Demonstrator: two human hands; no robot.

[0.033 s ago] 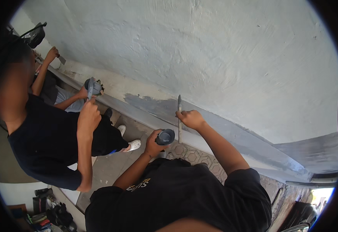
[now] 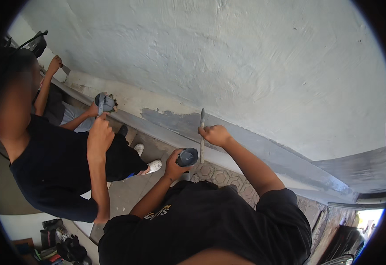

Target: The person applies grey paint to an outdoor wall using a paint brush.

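Rough, pale wall [image 2: 263, 79]; round, dark cup [image 2: 187, 150]; slender, straight tool [image 2: 202, 148].
Left hand [image 2: 173, 164] clasps the cup, greyish inside; right hand [image 2: 215, 135], apart, grips the tool.

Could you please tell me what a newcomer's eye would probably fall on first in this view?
Probably the right hand near the centre, holding a long thin tool in front of the grey band along the foot of the pale wall. Just to its lower left, the left hand grips a dark cup, grey inside. At the picture's left, a co-worker in black looms large.
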